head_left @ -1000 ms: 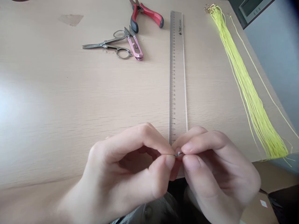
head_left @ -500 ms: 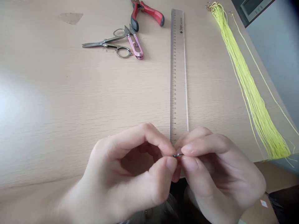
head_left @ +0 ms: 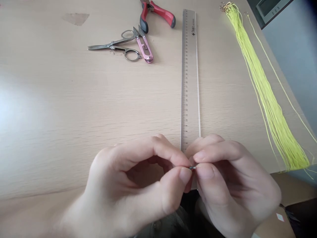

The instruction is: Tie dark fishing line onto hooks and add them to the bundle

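Observation:
A tiny dark, thin strand [head_left: 192,168] with a pale glint shows between my fingertips; most of it is covered, and its exact kind cannot be made out. My left hand [head_left: 138,181] pinches one side of it between thumb and forefinger. From the other side, the thumb of my right hand [head_left: 230,181] meets it, with the forefinger bent just above. Both hands nearly touch, over the near end of a clear ruler [head_left: 190,82] that lies lengthwise on the table and passes beneath them.
Silver scissors [head_left: 107,46] lie beside pink thread snips [head_left: 145,48], with red-and-black pliers [head_left: 163,15] behind. A bundle of yellow cords [head_left: 262,89] stretches along the right table edge, one loose yellow cord [head_left: 277,74] beside it. A brownish patch [head_left: 76,19] marks the tabletop [head_left: 74,109].
My left fingertips have shifted slightly right, closer to my right hand. The right thumb has risen a little against the strand, and less of the strand shows.

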Demonstrator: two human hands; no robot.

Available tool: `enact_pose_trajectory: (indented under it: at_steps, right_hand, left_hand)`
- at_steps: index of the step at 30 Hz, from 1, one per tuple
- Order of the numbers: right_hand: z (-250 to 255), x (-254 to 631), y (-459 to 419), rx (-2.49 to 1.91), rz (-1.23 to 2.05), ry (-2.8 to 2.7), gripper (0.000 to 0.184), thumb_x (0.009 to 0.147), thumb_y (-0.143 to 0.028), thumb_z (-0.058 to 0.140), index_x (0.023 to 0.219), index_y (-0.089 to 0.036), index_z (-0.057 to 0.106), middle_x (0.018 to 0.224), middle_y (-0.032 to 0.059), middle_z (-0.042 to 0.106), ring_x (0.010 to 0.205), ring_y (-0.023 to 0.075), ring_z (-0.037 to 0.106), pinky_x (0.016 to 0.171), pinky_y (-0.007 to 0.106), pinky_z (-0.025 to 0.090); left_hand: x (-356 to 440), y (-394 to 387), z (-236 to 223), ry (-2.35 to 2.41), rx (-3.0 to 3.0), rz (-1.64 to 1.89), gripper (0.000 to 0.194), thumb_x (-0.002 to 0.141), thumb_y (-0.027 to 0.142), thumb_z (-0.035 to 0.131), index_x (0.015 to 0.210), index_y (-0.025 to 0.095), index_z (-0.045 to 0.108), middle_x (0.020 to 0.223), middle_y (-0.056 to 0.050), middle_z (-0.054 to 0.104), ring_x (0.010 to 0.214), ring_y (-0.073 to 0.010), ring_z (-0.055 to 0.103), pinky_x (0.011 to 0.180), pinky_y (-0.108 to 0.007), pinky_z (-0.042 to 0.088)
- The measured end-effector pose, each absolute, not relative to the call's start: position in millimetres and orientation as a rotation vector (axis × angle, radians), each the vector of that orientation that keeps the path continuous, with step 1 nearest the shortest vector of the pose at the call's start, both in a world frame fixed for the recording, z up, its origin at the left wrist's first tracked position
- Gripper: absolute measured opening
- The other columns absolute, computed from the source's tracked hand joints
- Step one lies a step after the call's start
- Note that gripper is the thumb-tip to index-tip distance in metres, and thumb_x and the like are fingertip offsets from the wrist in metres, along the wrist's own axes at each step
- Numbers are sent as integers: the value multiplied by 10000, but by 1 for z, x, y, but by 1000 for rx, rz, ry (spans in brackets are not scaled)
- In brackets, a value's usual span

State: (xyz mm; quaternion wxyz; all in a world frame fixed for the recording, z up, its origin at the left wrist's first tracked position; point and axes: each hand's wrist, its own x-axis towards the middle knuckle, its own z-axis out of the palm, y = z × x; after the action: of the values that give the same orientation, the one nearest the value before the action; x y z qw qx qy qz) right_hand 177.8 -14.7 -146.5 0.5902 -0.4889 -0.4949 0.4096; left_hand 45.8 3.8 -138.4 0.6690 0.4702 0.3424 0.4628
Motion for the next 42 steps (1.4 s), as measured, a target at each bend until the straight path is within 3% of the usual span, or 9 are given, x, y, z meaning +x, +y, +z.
enact_pose_trajectory:
  at_steps: [9,16,30,37,42]
  right_hand:
    - [-147,183,-13,-1027,989,-1217,168,850,-107,566,891,-230,672,725,15,588,575,129,567,424,274,442]
    - [-150,181,-15,-1121,885,-1206,86,861,-223,593,805,-249,654,708,-2,582,569,120,568,434,267,444]
    - [-148,179,-14,-1078,886,-1206,87,852,-201,605,801,-238,665,719,-10,590,574,112,570,423,263,446]
    - [-145,176,-12,-1087,849,-1139,283,925,-357,463,816,-218,684,617,22,563,491,144,547,427,315,440]
    - [-146,175,-11,-1124,882,-1133,273,909,-355,498,755,-217,677,578,9,565,453,122,531,375,291,404]
  left_hand:
    - [43,3,-134,725,1003,1047,65,761,252,654,729,203,682,698,-36,629,632,-147,618,587,-209,550]
    - [42,1,-137,690,1011,1069,82,764,271,645,781,197,674,688,-30,613,628,-151,593,572,-234,527]
    - [44,2,-134,695,1135,1105,267,777,410,615,778,149,666,649,-75,573,553,-166,535,448,-273,462]
    - [46,4,-138,658,1117,1114,285,797,431,597,777,150,639,659,-90,578,579,-175,552,476,-282,479]
    - [46,3,-136,640,1093,1115,279,781,427,621,767,149,636,660,-87,585,575,-176,540,464,-291,466]
